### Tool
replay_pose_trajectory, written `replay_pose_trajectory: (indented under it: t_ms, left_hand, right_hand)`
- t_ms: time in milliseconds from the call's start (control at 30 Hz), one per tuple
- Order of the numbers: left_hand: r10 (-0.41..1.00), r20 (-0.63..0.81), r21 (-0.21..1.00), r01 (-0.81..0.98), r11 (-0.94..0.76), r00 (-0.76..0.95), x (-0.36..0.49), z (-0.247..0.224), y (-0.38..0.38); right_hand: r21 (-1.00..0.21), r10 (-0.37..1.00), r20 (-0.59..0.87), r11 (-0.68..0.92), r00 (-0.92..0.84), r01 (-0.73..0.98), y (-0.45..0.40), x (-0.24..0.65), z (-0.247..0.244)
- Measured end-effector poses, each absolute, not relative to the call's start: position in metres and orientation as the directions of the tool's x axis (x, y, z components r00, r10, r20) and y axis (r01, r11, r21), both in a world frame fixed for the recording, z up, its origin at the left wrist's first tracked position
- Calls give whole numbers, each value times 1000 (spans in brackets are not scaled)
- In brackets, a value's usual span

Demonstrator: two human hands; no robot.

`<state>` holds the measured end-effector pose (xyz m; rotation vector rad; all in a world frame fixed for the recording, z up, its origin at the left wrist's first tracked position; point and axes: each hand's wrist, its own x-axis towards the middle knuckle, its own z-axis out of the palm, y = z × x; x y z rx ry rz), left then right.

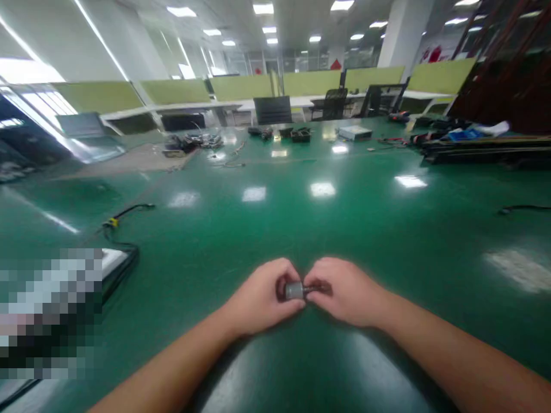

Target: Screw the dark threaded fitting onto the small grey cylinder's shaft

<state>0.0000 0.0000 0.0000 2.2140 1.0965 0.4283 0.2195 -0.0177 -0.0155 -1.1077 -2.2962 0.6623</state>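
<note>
A small grey cylinder (294, 291) with a thin dark stem lies between my two hands, low over the green tabletop (275, 229); its exact kind is too blurred to tell. My left hand (269, 295) is curled around the cylinder, thumb below and fingers above. On the other side, my right hand (344, 292) pinches the dark stem (310, 289) at the cylinder's right end. Part of the stem is hidden behind the right fingers. The fingertips of both hands almost meet.
A pixelated device (55, 304) with black cables stands at the left. Beyond it lies a cable with a yellow tag (112, 222). A black cable end (512, 210) is at the right. Electronic parts (193, 142), a flat silver box (353, 133) and dark stacked pieces (477, 149) lie farther back.
</note>
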Motion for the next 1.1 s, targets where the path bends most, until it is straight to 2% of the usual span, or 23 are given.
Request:
replay_pose_trajectory:
  t_ms: [533,1100]
  left_hand:
    - [784,21,620,608,-497,620,-1,0,1]
    - [785,14,632,603,-486,619,1,2,1]
  right_hand:
    - [-603,815,181,534,-550,593,-20,225,-9]
    - [-600,809,177,540,-560,590,-20,229,-6]
